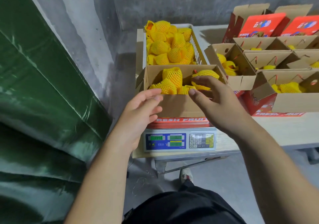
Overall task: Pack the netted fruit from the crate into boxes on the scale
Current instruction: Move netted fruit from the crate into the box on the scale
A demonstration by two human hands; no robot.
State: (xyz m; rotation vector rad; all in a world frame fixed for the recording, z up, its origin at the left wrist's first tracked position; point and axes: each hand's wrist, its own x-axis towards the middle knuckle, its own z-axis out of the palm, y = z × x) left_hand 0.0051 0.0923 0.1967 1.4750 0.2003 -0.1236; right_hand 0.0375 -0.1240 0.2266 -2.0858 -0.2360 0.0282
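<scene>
Both hands, left [141, 109] and right [218, 101], hung empty with fingers spread at the box [179, 105] rim, fruit [172, 76] just beyond fingertips; I judged leaning on it would skew the scale [179, 142] reading.

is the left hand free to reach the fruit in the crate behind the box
Probably yes: the left hand is empty and open, and the crate is open-topped; it only has to pass over the box on the scale.

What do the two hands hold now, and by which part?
Nothing. The left hand and right hand are open over the near wall of the box on the scale.
</scene>
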